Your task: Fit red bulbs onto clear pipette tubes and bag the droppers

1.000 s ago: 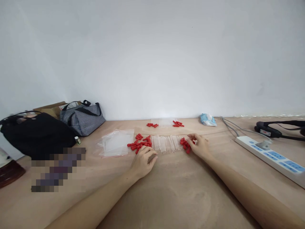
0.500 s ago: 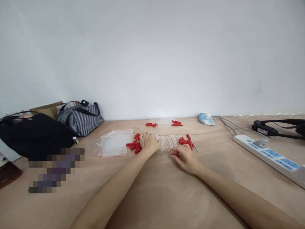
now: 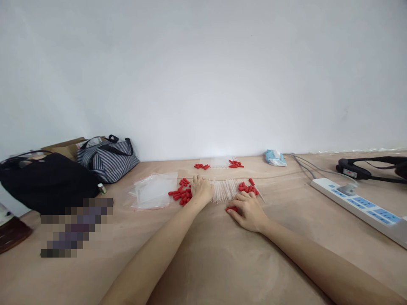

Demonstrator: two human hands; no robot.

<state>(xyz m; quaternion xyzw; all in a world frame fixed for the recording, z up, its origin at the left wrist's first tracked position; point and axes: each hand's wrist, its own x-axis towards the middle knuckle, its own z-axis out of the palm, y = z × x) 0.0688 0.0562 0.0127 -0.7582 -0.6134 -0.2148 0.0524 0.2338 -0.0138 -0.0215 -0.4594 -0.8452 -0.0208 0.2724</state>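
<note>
Right now, left hand: on my feed it reaches over the left end of the row of pale sticks, fingers bent down; the tips are hidden, so I cannot tell whether they pinch anything.
Right hand: low at the near right end of the row, fingers curled, with a red piece showing between thumb and fingers; I cannot tell whether it is gripped or lies on the desk.
Pale sticks: side by side mid-desk, between the two hands and the two red heaps.
Left red heap: just beside my view of the left hand, partly covered by it.
Right red heap: just beyond the right hand's fingers; a lone stick slants at its right edge, a red piece at its far end, though I cannot make out whether they join.
Clear bags: overlapping in a flat stack, left of the left red heap.
Back row: more pale sticks near the wall, with small red groups at either end.
Far right: I see a power strip carrying a grey plug.
Far left: a striped bag behind a black bag.
</note>
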